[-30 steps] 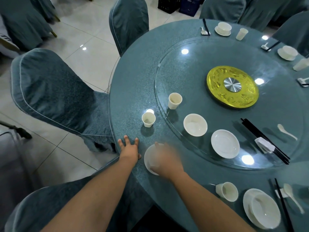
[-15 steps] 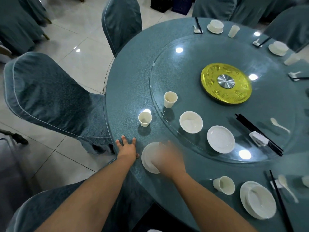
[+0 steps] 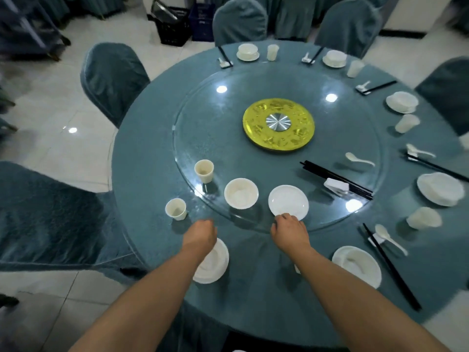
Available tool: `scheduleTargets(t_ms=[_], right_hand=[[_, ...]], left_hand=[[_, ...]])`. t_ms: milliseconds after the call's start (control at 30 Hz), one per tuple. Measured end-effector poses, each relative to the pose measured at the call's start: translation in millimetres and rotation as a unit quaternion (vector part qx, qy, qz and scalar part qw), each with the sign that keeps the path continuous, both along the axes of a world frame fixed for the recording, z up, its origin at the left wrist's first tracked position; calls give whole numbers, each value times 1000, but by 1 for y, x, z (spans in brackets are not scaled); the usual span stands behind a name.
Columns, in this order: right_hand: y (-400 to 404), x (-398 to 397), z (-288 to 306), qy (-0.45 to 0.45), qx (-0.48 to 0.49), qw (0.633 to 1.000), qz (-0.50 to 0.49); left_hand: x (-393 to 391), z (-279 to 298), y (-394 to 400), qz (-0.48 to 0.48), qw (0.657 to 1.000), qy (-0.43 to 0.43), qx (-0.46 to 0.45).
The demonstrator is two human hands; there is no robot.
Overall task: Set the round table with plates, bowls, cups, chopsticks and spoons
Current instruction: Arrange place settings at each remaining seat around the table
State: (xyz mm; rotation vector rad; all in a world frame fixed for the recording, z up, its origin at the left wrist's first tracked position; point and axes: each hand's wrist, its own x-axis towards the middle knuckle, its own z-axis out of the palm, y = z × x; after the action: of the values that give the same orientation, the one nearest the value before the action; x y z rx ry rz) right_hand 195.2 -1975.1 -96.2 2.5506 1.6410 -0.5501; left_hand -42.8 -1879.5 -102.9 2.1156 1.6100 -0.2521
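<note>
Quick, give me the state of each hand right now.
Left hand: over the near plate, fingers hidden; cannot tell.
Right hand: fingers curled at the rim of the plate on the glass turntable; grip unclear.

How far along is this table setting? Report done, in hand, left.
Done: complete places line the far and right rim, like the nearest white bowl-on-plate. In hand: the right hand holds the round white plate on the glass turntable. Left: the white bowl, cream cup, black chopsticks and white spoon wait there.
</note>
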Motion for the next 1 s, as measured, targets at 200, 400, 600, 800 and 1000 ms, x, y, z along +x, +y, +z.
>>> scheduleTargets(t_ms=[200, 400, 600, 800, 1000], right_hand=[[-24, 71, -4, 86, -37, 989, -115], [-39, 115, -23, 118, -58, 982, -133], [-47, 128, -32, 129, -56, 979, -147], [-38, 134, -24, 99, -30, 983, -154], [-26, 140, -15, 50, 23, 989, -137]], left_hand=[[108, -14, -20, -162, 985, -42, -34], [165, -40, -37, -222, 972, 41, -65], [165, -46, -46, -212, 972, 80, -70], [155, -39, -36, -187, 974, 92, -88], [144, -33, -25, -104, 987, 84, -86]])
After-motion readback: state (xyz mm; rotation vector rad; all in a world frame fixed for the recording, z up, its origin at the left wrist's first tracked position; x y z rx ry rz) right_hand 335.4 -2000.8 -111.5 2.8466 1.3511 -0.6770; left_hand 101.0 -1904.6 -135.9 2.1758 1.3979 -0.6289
